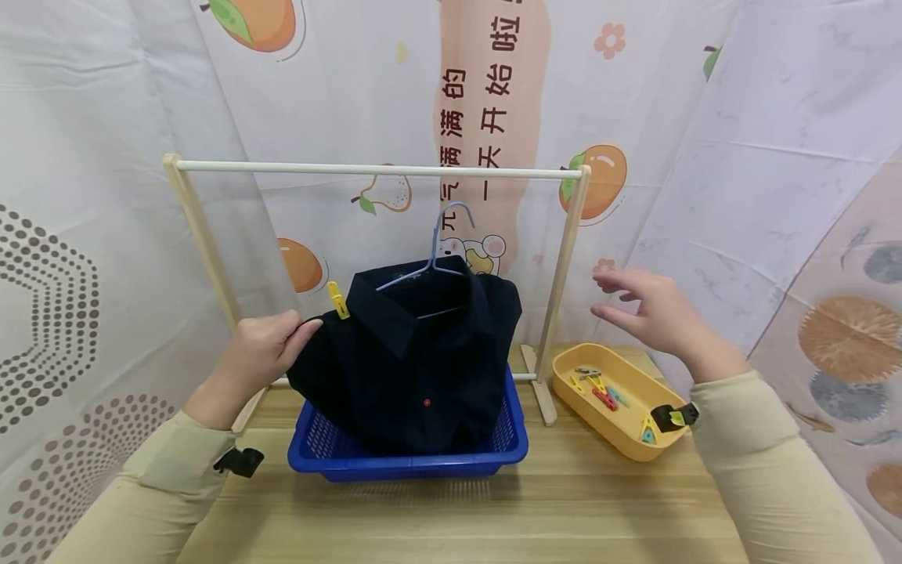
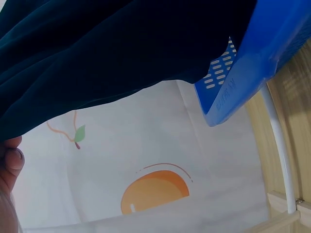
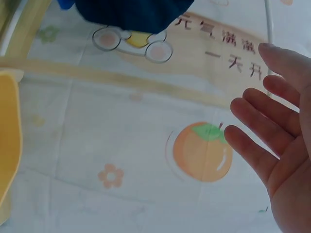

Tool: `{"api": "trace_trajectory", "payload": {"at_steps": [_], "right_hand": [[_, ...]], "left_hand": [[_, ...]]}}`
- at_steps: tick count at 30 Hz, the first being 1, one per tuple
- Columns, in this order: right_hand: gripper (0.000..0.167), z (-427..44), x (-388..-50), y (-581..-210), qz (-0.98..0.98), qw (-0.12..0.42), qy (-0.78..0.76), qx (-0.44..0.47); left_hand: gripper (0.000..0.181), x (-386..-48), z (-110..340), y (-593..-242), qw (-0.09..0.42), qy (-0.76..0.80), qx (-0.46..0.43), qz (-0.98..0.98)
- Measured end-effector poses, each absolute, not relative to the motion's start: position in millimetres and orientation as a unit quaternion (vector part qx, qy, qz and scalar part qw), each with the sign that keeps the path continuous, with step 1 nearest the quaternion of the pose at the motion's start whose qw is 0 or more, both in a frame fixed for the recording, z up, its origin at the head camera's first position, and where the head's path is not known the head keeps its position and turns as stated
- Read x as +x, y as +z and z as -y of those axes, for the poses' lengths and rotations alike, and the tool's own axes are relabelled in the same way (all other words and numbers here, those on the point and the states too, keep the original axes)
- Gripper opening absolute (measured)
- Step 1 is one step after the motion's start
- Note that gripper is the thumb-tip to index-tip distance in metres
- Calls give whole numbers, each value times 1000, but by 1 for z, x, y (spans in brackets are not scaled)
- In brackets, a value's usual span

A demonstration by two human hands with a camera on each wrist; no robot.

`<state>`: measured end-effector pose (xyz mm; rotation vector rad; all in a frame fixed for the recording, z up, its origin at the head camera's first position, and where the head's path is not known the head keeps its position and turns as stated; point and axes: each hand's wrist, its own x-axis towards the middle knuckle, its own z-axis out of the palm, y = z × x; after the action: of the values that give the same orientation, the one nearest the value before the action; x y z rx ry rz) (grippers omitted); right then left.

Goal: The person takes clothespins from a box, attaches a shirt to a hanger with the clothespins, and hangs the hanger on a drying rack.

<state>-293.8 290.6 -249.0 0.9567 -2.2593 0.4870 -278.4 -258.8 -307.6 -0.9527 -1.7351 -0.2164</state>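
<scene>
Pinching a dark shirt (image 1: 423, 360) at its side edge between thumb and curled fingers, the left hand (image 1: 262, 345) seems to keep the cloth spread on the blue hanger (image 1: 433, 251), near a yellow clip (image 1: 338, 301) that presumably secures the shoulder. Fingers parted and touching nothing, the right hand (image 1: 651, 309) hangs near the yellow tray (image 1: 599, 419) of loose clips (image 1: 604, 398), probably set there for easy reach. Beyond, the blue basket (image 1: 409, 470) holds the shirt's lower part, before a wooden rack (image 1: 563, 266) whose white rod (image 1: 380, 169) stands above the hanger's unattached hook.
</scene>
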Motion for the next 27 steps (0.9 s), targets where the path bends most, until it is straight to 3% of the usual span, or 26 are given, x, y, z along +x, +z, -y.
{"api": "trace_trajectory", "payload": {"at_steps": [18, 27], "right_hand": [[56, -331, -300, -266, 927, 219, 195, 234], [71, -341, -304, -274, 951, 174, 181, 180]], "left_hand": [[53, -277, 262, -309, 557, -100, -394, 724], [53, -275, 262, -307, 559, -101, -395, 722]]}}
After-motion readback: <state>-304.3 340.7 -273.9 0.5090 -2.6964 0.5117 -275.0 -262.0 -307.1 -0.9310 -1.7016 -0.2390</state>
